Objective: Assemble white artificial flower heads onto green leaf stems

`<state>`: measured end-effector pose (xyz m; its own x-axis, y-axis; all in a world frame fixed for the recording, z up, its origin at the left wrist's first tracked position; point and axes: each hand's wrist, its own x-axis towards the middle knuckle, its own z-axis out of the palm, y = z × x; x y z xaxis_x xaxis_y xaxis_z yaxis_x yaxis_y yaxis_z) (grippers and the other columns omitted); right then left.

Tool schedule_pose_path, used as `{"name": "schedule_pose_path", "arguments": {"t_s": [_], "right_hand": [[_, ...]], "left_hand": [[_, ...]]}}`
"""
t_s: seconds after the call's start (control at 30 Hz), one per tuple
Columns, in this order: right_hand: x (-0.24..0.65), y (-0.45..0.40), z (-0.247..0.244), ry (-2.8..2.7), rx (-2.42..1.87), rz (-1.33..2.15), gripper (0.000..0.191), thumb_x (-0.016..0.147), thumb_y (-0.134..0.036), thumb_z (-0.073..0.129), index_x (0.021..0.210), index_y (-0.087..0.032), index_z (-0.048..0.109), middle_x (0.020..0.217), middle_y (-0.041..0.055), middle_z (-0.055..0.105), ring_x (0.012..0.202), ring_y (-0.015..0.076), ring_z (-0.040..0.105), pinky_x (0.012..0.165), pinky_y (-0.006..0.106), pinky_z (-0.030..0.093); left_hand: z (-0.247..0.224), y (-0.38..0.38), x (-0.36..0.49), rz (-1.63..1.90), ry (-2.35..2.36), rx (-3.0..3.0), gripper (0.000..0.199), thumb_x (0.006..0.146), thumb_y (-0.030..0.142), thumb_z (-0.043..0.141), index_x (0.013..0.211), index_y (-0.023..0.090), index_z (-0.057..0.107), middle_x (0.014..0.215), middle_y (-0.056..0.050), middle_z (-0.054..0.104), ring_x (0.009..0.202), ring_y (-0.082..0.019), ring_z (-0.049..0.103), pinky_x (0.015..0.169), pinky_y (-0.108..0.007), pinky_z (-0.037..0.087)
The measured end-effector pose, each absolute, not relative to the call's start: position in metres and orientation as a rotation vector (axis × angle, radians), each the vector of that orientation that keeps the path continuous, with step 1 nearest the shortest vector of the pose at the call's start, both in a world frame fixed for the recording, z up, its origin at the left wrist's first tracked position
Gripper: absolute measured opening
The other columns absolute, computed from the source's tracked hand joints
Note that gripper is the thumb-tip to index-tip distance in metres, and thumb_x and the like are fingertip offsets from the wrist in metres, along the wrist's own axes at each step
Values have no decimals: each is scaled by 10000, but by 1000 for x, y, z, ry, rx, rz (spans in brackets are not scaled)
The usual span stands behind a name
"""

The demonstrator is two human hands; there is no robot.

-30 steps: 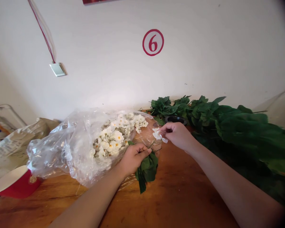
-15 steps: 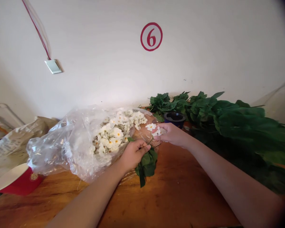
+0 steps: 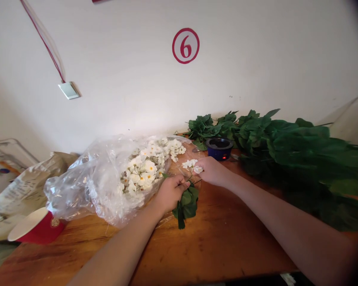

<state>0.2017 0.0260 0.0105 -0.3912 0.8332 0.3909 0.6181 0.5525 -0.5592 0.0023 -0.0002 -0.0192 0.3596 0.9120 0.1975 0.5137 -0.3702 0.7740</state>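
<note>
My left hand [image 3: 170,193] is closed in a pinch on the stem of an artificial leaf spray [image 3: 188,202], whose dark green leaves hang below the fingers. Just to its right, my right hand [image 3: 212,171] has its fingers closed around a small white artificial flower sprig [image 3: 190,163]. The blossoms stick out to the left of that hand, above the leaf stem. Whether the two stems touch is hard to make out. Left of my hands lies a heap of white flowers with yellow centres [image 3: 141,171], partly inside a clear plastic bag [image 3: 77,190].
Behind my right hand stands a small dark blue pot [image 3: 219,149] with a red light lit. Large green leaf sprays [image 3: 304,147] cover the right side of the wooden table [image 3: 220,246]. At left are a red paper bowl [image 3: 43,228] and a printed sack [image 3: 20,186].
My right hand has turned over, tipping the white flower sprig so its blossoms face differently. The pot's red light now shows. My left hand keeps its pinch; the camera view has tilted slightly.
</note>
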Motion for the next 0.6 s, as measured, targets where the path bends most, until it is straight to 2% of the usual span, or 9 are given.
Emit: {"name": "schedule_pose_path", "arguments": {"t_s": [0.17,0.33,0.4,0.5,0.6], "right_hand": [[193,23,5,-2269,-1231,221,193,646,-65,501,502,-179,442,538,6,494,544,124,418,526,278,186],[192,27,-3,-2233,-1297,282,187,634,-49,513,518,-179,446,532,-7,471,540,122,425,516,270,182],[193,28,-2,-2204,-1333,316,196,673,-97,543,514,-179,462,518,-9,461,533,124,426,511,267,189],[195,25,7,-2147,-1357,419,205,766,-258,579,578,-178,561,553,2,523,558,142,470,522,259,256],[197,19,18,-2053,-1254,434,176,789,-346,608,816,-184,672,820,50,656,756,191,578,643,274,383]], "left_hand": [[-25,2,1,835,1262,2027,307,831,407,546,629,179,507,578,23,505,579,-128,455,533,-240,300],[-23,0,2,839,1286,2068,297,818,396,559,623,181,501,573,28,489,583,-126,444,535,-241,298],[-23,0,2,849,1292,2050,307,820,412,559,626,180,506,572,27,494,578,-126,446,532,-241,302],[-22,0,3,905,1265,1946,339,814,452,574,626,179,502,576,28,504,564,-118,450,522,-233,319],[-21,1,4,976,1181,1718,356,774,488,630,648,174,518,569,32,524,526,-106,461,511,-229,349]]}}
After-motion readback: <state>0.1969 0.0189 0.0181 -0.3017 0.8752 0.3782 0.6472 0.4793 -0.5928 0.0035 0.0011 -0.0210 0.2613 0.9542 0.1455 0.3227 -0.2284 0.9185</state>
